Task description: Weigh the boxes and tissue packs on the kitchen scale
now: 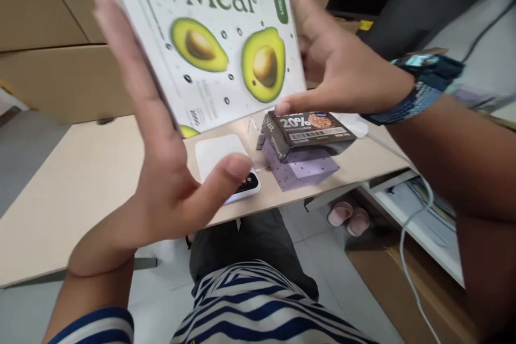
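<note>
A white cardboard food box [226,48] printed with avocado halves and the word "Meal" is held up tilted in front of me, its top cut off by the frame. My left hand [161,172] lies along the box's left side, fingers stretched up the edge and thumb apart from it. At the right lower corner, my right hand [342,64] grips the box, thumb on the bottom edge and fingers partly hidden behind. Below it, a dark "20%" box [310,137] rests on a lilac speckled box [300,169]. Under my left thumb sits a white device [220,153] with a black panel.
The pale wooden table [92,172] spans the middle, with large brown cardboard boxes [44,86] behind it. A white cable [407,226] runs down on the right, past an open drawer or shelf [419,220]. Pink slippers [349,217] lie on the tiled floor.
</note>
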The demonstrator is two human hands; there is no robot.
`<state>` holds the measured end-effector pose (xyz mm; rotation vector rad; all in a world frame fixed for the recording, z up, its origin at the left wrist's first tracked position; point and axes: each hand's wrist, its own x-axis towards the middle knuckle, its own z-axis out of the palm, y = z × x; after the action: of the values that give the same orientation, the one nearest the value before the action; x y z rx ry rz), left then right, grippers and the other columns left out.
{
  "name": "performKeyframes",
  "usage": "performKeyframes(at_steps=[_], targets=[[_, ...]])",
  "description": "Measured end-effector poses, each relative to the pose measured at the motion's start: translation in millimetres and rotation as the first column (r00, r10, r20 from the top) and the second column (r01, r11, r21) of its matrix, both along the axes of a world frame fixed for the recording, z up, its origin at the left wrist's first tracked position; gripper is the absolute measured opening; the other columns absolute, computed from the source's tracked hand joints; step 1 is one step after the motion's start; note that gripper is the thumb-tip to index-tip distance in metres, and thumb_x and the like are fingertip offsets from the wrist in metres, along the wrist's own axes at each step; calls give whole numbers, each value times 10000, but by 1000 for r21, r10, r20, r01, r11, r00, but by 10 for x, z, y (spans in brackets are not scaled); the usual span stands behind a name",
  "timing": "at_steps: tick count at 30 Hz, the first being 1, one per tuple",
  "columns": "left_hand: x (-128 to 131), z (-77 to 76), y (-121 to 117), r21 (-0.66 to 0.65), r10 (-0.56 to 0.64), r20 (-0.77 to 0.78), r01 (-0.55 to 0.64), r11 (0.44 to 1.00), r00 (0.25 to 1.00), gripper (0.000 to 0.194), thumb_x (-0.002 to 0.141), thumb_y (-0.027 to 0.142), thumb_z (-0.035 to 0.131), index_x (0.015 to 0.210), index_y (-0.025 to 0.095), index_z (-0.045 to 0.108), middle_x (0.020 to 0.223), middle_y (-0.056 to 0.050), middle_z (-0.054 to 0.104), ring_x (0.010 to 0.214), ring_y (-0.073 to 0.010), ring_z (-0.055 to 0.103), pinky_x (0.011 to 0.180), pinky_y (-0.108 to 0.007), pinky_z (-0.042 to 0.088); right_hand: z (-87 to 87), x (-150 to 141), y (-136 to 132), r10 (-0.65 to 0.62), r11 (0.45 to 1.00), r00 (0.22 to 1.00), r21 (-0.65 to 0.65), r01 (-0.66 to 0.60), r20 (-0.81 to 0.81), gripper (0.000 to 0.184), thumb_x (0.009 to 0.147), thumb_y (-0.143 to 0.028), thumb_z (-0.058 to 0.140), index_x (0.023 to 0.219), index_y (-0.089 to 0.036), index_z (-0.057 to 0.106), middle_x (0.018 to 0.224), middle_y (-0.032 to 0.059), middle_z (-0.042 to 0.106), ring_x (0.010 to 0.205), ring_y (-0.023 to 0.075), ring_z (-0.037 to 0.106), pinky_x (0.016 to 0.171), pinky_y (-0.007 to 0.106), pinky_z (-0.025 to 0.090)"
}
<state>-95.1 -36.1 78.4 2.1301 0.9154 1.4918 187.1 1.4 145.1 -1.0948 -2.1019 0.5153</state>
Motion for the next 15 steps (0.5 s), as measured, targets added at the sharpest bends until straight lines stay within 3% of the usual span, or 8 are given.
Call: performKeyframes(at_steps=[2, 4, 7, 9, 12, 15], targets=[[36, -43, -37, 131, -40, -88, 51, 990, 995, 943, 963, 799, 562, 1754, 630, 78, 1857, 353, -110, 1727, -343, -230, 1414, -461, 169, -11, 83, 103, 57, 998, 997, -38, -55, 57, 1520, 630, -908, 878, 1809, -508, 6, 1815, -40, 470, 1613, 418, 544, 1188, 548, 630], [3, -155, 29, 121, -106, -127, 122, 985, 986, 874, 1035, 732, 550, 1761, 635, 73, 1861, 354, -115, 1753, -324, -211, 1446, -462, 162, -56, 131, 191, 33, 999, 987, -24, -29, 159, 1528, 616, -940, 862, 1826, -469, 58, 1791, 0, 507, 1555, 445, 590, 1198, 601, 605], [-207, -413, 238, -71, -243, -95, 237, 969, 965, 959, 1040, 703, 649, 1776, 620, 40, 1896, 289, -101, 1799, -362, -82, 1473, -521, 239, -273, 99, 314, -86, 996, 938, 37, 78, 336, 1477, 609, -970, 844, 1815, -303, 310, 1600, 114, 687, 1467, 521, 631, 1213, 681, 550], [-392, -605, 388, -278, -305, 6, 295, 914, 952, 1069, 966, 820, 682, 1795, 574, 54, 1931, 190, 21, 1806, -405, 43, 1453, -590, 316, -497, 11, 400, -109, 993, 902, 11, 115, 417, 1425, 654, -970, 818, 1785, -221, 381, 1390, 160, 795, 1364, 523, 693, 1145, 672, 584], [-592, -873, 540, -530, -256, 120, 279, 801, 959, 1347, 760, 994, 731, 1815, 511, 47, 1931, 90, 168, 1792, -458, 142, 1417, -654, 374, -816, -111, 543, -69, 989, 856, -76, 125, 512, 1391, 655, -976, 806, 1747, -197, 440, 1166, 176, 852, 1201, 472, 763, 1015, 570, 638], [-657, -1114, 557, -626, -260, 127, 281, 728, 957, 1298, 796, 1007, 669, 1804, 534, 2, 1932, 123, 101, 1805, -420, 121, 1446, -631, 318, -1016, -111, 681, -64, 989, 882, -89, 118, 467, 1229, 633, -993, 805, 1584, -231, 646, 988, 159, 847, 1127, 462, 784, 1016, 580, 620]])
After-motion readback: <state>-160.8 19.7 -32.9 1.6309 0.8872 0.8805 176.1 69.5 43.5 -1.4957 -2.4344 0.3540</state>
